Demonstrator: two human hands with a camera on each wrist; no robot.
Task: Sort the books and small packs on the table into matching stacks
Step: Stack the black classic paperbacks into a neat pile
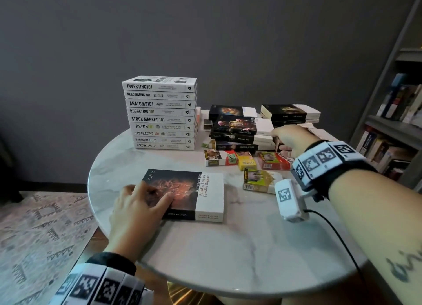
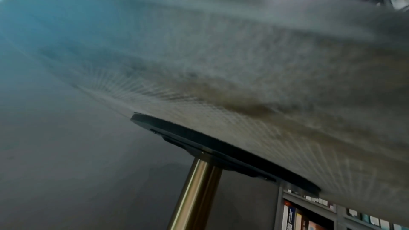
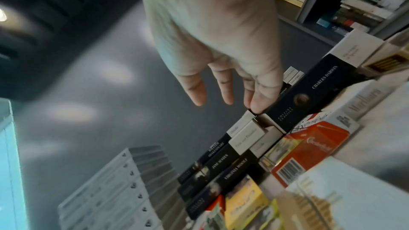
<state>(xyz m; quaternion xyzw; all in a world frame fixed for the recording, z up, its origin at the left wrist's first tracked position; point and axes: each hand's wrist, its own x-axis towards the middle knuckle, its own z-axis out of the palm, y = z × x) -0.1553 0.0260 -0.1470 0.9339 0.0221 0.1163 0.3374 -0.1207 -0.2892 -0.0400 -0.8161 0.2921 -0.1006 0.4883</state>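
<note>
The left hand [image 1: 139, 204] rests spread, fingers straight, on the Milton book [image 1: 189, 194] lying near on the desk [image 1: 239, 247]. The right hand [image 1: 290, 137], fingers loose and apart, reaches the dark paperbacks [image 1: 237, 131] far right; small packs [image 1: 246, 162] lie before them.

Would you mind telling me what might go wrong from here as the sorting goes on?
1. The dark book pile is stacked askew; the right hand reaching at its end could tip books onto the small packs just in front.
2. The Milton book under the left hand lies near the table edge; a careless slide might send it off.
</note>
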